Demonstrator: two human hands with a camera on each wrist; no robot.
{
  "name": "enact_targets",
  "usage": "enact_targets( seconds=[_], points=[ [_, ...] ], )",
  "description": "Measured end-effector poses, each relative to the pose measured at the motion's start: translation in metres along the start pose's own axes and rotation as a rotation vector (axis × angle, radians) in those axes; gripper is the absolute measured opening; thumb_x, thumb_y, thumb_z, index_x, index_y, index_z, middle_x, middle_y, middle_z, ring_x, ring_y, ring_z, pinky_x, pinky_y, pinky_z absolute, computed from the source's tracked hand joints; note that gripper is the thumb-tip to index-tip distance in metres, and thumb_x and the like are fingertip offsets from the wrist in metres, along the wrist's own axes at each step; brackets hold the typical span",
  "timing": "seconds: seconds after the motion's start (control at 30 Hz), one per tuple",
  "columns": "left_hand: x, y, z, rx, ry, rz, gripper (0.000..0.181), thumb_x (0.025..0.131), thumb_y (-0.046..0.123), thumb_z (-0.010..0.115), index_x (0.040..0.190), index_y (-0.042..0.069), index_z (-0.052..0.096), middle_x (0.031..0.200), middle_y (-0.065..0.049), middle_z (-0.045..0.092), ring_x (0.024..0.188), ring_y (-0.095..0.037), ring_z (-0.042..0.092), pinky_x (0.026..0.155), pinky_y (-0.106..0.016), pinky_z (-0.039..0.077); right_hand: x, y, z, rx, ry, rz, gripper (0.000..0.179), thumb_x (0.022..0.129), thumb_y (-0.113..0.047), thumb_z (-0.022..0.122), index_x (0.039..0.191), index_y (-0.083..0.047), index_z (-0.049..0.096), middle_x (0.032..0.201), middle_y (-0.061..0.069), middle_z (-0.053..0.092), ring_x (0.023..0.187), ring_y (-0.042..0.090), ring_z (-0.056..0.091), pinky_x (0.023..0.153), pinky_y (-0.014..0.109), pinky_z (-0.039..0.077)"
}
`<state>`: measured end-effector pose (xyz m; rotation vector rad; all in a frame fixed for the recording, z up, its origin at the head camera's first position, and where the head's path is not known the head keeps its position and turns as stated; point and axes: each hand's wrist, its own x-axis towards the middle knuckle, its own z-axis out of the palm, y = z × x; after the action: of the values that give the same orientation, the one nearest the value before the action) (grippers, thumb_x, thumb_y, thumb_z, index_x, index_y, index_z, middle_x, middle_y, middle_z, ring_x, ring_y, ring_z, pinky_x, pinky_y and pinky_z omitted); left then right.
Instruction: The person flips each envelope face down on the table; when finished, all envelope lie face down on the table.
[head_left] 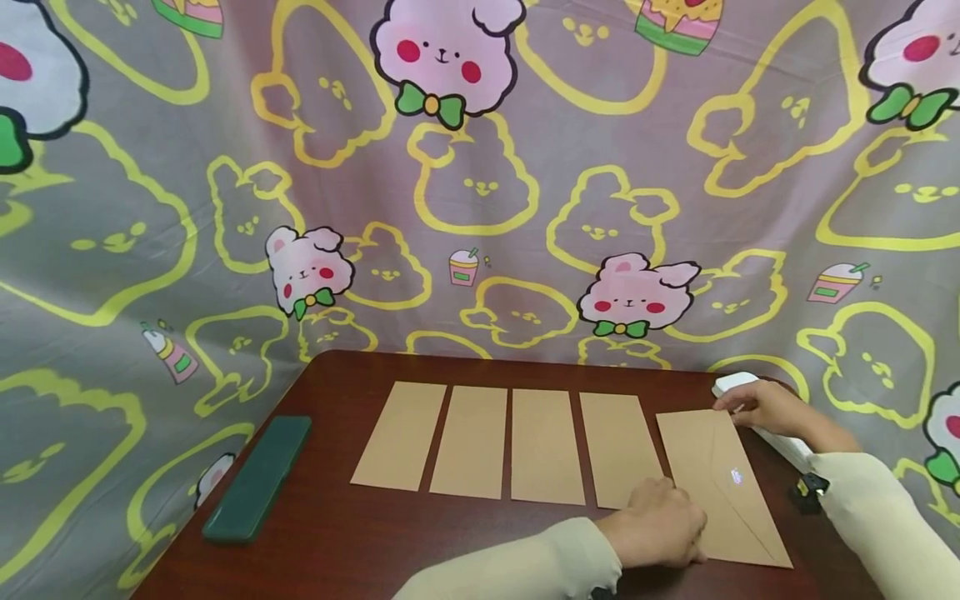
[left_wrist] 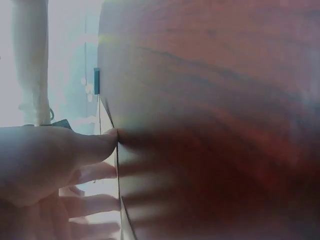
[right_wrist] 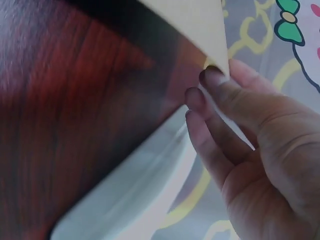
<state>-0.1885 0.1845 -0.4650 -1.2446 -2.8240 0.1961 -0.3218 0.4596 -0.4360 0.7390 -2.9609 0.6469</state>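
Observation:
A brown paper envelope [head_left: 720, 483] with diagonal flap seams and a small pale mark lies at the right end of a row. My right hand [head_left: 772, 412] pinches its far right corner between thumb and fingers. In the right wrist view that corner of the envelope [right_wrist: 200, 30] stands raised off the table. My left hand [head_left: 656, 525] rests at the near left corner of the same envelope, its thumb by the near edge. The left wrist view shows the fingers [left_wrist: 97, 205] of this hand spread, tips down on the surface.
Left of it, several plain brown envelopes [head_left: 472, 442] lie side by side on the dark wooden table [head_left: 337, 542]. A long green case [head_left: 258, 479] sits by the left edge. Along the right edge lies a long white object [head_left: 787, 450], partly behind my right hand. A patterned curtain [head_left: 480, 208] hangs behind.

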Motion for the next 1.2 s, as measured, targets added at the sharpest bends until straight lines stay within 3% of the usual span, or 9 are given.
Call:
enact_targets(
  seconds=[0.17, 0.27, 0.4, 0.53, 0.73, 0.83, 0.97, 1.1, 1.2],
  points=[
    [-0.003, -0.002, 0.004, -0.024, 0.027, -0.004, 0.032, 0.085, 0.068, 0.071, 0.079, 0.038, 0.061, 0.095, 0.023, 0.066, 0.087, -0.003, 0.054, 0.074, -0.023, 0.039, 0.001, -0.004, -0.008, 0.062, 0.006, -0.072, 0.02, 0.086, -0.002, 0.078, 0.106, 0.0, 0.078, 0.105, 0.022, 0.076, 0.08, 0.0, 0.069, 0.064, 0.023, 0.055],
    [-0.004, -0.001, 0.005, -0.008, 0.038, -0.021, 0.038, 0.083, 0.073, 0.07, 0.091, 0.037, 0.061, 0.103, 0.024, 0.068, 0.093, -0.003, 0.056, 0.078, -0.023, 0.039, 0.002, -0.008, -0.014, 0.061, 0.017, -0.101, 0.019, 0.086, -0.003, 0.078, 0.105, 0.001, 0.078, 0.104, 0.023, 0.076, 0.077, -0.004, 0.066, 0.062, 0.023, 0.054],
    [-0.003, 0.001, 0.004, -0.002, 0.023, -0.052, 0.067, 0.082, 0.075, 0.068, 0.131, 0.031, 0.059, 0.116, 0.024, 0.069, 0.109, -0.002, 0.058, 0.088, -0.022, 0.042, 0.005, -0.019, -0.022, 0.064, 0.025, -0.106, 0.018, 0.087, -0.004, 0.078, 0.105, -0.001, 0.078, 0.104, 0.018, 0.077, 0.076, -0.004, 0.065, 0.062, 0.023, 0.054],
    [0.0, 0.003, 0.002, -0.025, -0.011, -0.07, 0.096, 0.083, 0.073, 0.068, 0.158, 0.022, 0.039, 0.127, 0.019, 0.067, 0.119, -0.003, 0.057, 0.095, -0.022, 0.042, 0.012, -0.031, -0.026, 0.122, -0.031, -0.062, 0.023, 0.092, -0.01, 0.075, 0.114, -0.003, 0.075, 0.113, 0.017, 0.075, 0.089, -0.002, 0.067, 0.069, 0.025, 0.057],
    [0.004, 0.005, 0.0, -0.06, -0.047, -0.076, 0.103, 0.083, 0.071, 0.068, 0.162, 0.016, 0.031, 0.131, 0.019, 0.064, 0.123, 0.001, 0.056, 0.094, -0.02, 0.042, 0.02, -0.04, -0.024, 0.277, -0.119, 0.04, 0.036, 0.099, -0.023, 0.068, 0.131, -0.004, 0.067, 0.134, 0.025, 0.066, 0.101, -0.006, 0.066, 0.079, 0.034, 0.06],
    [0.005, 0.006, 0.0, -0.076, -0.057, -0.07, 0.102, 0.084, 0.069, 0.067, 0.162, 0.014, 0.031, 0.133, 0.018, 0.063, 0.126, 0.0, 0.055, 0.096, -0.021, 0.043, 0.022, -0.042, -0.021, 0.364, -0.151, 0.034, 0.04, 0.101, -0.023, 0.066, 0.135, -0.002, 0.063, 0.133, 0.006, 0.071, 0.103, -0.005, 0.067, 0.081, 0.034, 0.059],
    [0.003, 0.004, 0.003, -0.041, -0.018, -0.039, 0.094, 0.087, 0.071, 0.062, 0.157, 0.013, 0.041, 0.129, 0.017, 0.066, 0.119, -0.001, 0.058, 0.092, -0.021, 0.044, 0.024, -0.041, -0.017, 0.468, -0.186, 0.006, 0.039, 0.103, -0.018, 0.063, 0.136, 0.002, 0.059, 0.122, -0.022, 0.07, 0.106, -0.003, 0.067, 0.083, 0.036, 0.06],
    [0.0, -0.001, 0.0, -0.09, 0.002, -0.043, 0.089, 0.09, 0.073, 0.057, 0.154, 0.012, 0.046, 0.128, 0.012, 0.068, 0.11, -0.002, 0.063, 0.086, -0.019, 0.05, 0.024, -0.039, -0.015, 0.508, -0.191, -0.002, 0.039, 0.103, -0.016, 0.063, 0.137, 0.003, 0.058, 0.122, -0.022, 0.07, 0.109, -0.004, 0.067, 0.087, 0.037, 0.06],
    [-0.003, -0.005, -0.008, -0.218, 0.007, -0.097, 0.096, 0.089, 0.075, 0.058, 0.156, 0.009, 0.041, 0.133, 0.005, 0.066, 0.112, -0.004, 0.064, 0.083, -0.017, 0.053, 0.024, -0.038, -0.015, 0.525, -0.196, 0.001, 0.04, 0.103, -0.016, 0.062, 0.138, 0.004, 0.057, 0.123, -0.021, 0.07, 0.11, -0.003, 0.067, 0.088, 0.037, 0.06]
  ],
)
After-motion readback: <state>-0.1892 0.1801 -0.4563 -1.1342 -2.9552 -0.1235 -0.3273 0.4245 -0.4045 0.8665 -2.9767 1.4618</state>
